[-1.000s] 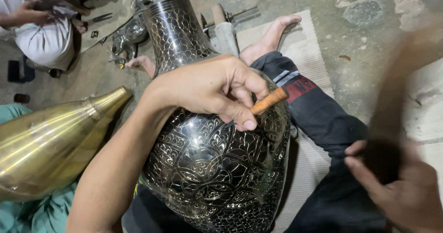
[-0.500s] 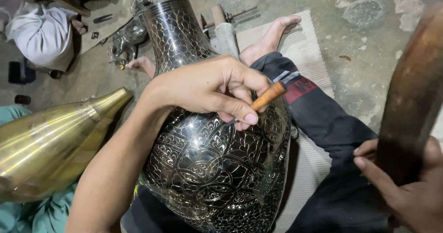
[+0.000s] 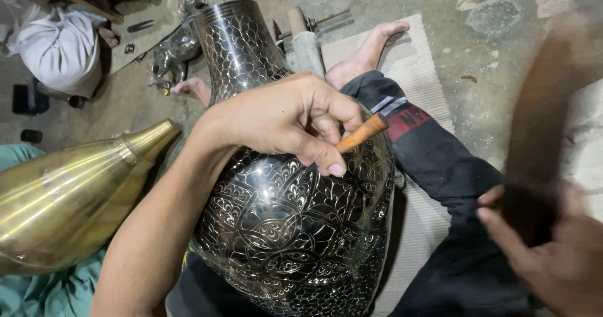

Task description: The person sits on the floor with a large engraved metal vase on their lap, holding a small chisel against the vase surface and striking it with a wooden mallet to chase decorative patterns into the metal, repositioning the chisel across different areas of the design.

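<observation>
Engraving step: left hand (image 3: 286,119) gripping chisel (image 3: 361,133) on patterned vase (image 3: 295,229), right hand (image 3: 553,254) clasping blurred mallet (image 3: 540,135); next, a squarely aimed strike.

A large dark metal vase with engraved silvery floral patterns (image 3: 282,229) lies tilted across the person's lap, its narrow scaled neck pointing away. A small chisel with an orange-brown wooden handle (image 3: 362,132) rests against its shoulder, beside a blurred dark wooden mallet (image 3: 540,135)

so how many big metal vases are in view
2. The dark engraved vase lies across the person's lap under the left hand; a plain brass vase lies at the left edge, partly cut off. More may be hidden.
</observation>
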